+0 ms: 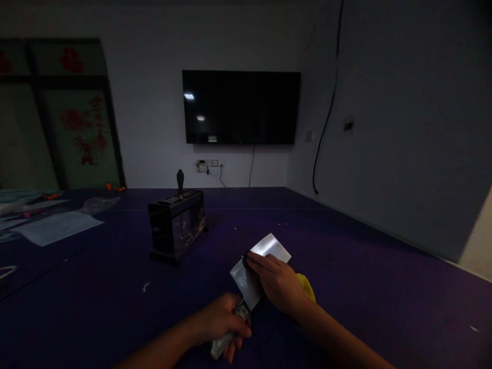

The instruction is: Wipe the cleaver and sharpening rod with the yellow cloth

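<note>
A cleaver-like tool with a broad, shiny metal blade (265, 250) lies low over the purple surface (365, 266). My left hand (221, 322) is closed round its pale handle (222, 346) at the bottom centre. My right hand (279, 284) rests on top of the blade with its fingers stretched flat and the fingertips near the blade's left edge. Something yellow (306, 287) shows from under the back of my right hand; I cannot tell if the hand holds it.
A black box with glass sides and a dark knob on top (177, 225) stands left of the blade. Papers (57, 225) lie at the far left. A dark wall-mounted screen (241, 106) and a hanging cable (326, 118) are on the walls behind.
</note>
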### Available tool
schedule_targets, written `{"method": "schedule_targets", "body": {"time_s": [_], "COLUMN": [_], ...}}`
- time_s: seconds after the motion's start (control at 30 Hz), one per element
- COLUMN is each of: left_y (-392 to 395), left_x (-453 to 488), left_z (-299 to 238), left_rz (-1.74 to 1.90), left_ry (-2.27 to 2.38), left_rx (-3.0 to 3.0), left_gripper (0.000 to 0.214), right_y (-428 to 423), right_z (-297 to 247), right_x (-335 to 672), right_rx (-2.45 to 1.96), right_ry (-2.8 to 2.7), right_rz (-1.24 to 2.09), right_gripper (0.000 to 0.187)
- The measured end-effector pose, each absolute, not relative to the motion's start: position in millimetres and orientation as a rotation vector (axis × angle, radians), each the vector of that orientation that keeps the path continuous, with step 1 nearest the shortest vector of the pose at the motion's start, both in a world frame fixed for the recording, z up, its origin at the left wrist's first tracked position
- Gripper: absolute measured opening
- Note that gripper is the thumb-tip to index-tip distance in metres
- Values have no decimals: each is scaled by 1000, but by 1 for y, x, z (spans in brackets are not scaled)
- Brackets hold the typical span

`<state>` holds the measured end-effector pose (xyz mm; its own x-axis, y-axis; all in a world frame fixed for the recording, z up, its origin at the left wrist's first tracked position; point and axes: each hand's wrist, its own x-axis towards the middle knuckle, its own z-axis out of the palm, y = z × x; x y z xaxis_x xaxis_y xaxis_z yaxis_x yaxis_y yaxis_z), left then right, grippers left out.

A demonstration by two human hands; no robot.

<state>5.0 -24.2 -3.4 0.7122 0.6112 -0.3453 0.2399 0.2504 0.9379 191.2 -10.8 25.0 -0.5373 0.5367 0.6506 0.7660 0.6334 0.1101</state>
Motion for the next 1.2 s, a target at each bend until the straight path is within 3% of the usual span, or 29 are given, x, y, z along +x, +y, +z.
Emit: {"method": "schedule_targets", "body": {"time_s": [0.5, 1.2], "left_y": [-26, -25], "left_x": [5, 4], "left_z": [-4, -4], "left_rz": [512, 640], "left_ry": [797, 815], "left_rx": [1218, 1170], "left_gripper": [29, 20], "right_y": [-14, -11], "right_z": [29, 21], "right_x": [192, 195], "right_rx": [-992, -921], "right_ry": [-2334, -2344], "right_rz": [-504, -475], "right_gripper": [39, 40]}}
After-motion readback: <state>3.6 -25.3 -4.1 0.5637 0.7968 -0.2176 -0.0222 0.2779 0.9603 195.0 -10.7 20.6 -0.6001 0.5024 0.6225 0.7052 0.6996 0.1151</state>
